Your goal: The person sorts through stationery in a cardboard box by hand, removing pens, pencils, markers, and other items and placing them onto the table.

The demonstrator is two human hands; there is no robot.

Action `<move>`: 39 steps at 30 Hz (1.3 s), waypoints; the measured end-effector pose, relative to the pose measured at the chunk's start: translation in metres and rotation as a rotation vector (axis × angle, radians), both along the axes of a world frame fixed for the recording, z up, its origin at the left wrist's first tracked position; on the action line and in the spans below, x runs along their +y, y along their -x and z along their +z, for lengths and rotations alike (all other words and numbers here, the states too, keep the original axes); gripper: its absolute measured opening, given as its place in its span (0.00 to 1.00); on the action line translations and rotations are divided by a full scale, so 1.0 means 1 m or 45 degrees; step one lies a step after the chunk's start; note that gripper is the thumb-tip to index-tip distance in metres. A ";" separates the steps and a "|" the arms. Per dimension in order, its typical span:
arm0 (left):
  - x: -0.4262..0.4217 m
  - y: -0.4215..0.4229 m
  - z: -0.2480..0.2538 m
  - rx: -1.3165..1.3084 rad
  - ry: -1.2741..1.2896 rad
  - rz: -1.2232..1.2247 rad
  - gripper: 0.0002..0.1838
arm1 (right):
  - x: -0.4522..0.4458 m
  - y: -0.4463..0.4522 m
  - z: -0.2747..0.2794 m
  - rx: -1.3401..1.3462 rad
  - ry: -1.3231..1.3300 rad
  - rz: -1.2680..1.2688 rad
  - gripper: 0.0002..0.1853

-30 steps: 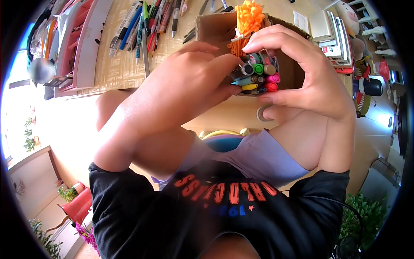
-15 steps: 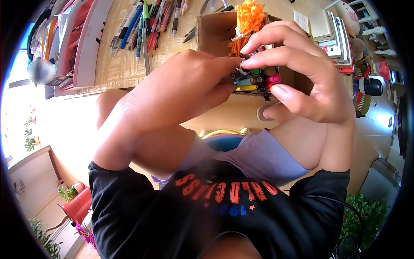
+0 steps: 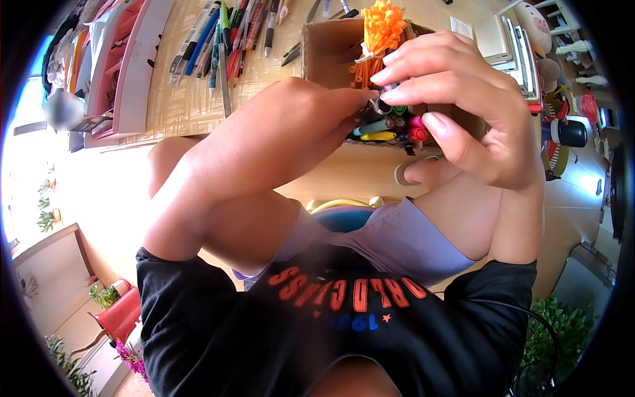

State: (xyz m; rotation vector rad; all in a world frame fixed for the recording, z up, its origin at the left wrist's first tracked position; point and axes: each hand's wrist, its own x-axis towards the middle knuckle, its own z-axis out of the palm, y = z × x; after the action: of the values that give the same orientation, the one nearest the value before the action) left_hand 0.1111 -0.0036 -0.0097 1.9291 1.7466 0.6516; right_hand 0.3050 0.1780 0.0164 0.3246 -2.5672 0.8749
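Observation:
A bundle of coloured markers (image 3: pixel 397 126) lies across the cardboard box (image 3: pixel 324 49), ends facing me, with pink, red, yellow, green and dark caps showing. My left hand (image 3: pixel 291 126) is closed around the left side of the bundle, its thumb and index finger pinched near the top; its other fingers are partly hidden. My right hand (image 3: pixel 476 106) curves around the right side with its fingers apart. Its index fingertip is close to the left fingertips, and its thumb is beside the pink marker. Behind them, a bunch of orange sticks (image 3: pixel 383 30) with a white tie stands in the box.
Loose pens and pencils (image 3: pixel 228 40) lie on the table (image 3: pixel 159 99) left of the box. A pink and white shelf (image 3: pixel 126 73) stands at the far left. Books (image 3: pixel 519 59) and a dark bottle (image 3: pixel 569 133) are at the right. My knees are below the table edge.
My right hand has shifted slightly right, its thumb raised a little beside the pink marker. The marker ends have turned or shifted slightly. My left hand's fingertips moved slightly right.

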 end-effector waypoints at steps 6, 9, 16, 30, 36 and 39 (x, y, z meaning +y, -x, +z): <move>0.000 -0.001 -0.001 -0.041 0.031 0.017 0.13 | -0.008 -0.002 0.005 -0.038 -0.067 -0.101 0.14; -0.001 -0.003 -0.001 -0.170 0.078 0.097 0.14 | -0.005 -0.001 0.002 -0.058 -0.143 -0.128 0.12; -0.001 -0.002 0.001 -0.275 0.103 0.077 0.14 | -0.003 -0.001 0.010 -0.061 -0.313 -0.174 0.10; 0.001 0.001 -0.004 -0.216 -0.080 0.001 0.21 | 0.018 -0.004 0.033 -0.354 -0.505 0.065 0.28; 0.003 0.000 -0.006 -0.256 -0.131 0.001 0.21 | 0.000 0.000 0.014 -0.044 -0.444 -0.147 0.17; 0.003 -0.002 -0.007 -0.317 -0.132 0.013 0.13 | 0.001 0.001 0.013 -0.040 -0.464 -0.140 0.16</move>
State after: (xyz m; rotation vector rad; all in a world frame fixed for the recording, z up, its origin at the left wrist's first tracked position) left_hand 0.1127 -0.0002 -0.0166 1.8170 1.5965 0.9590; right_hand 0.3042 0.1787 0.0292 0.2710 -2.7377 0.3728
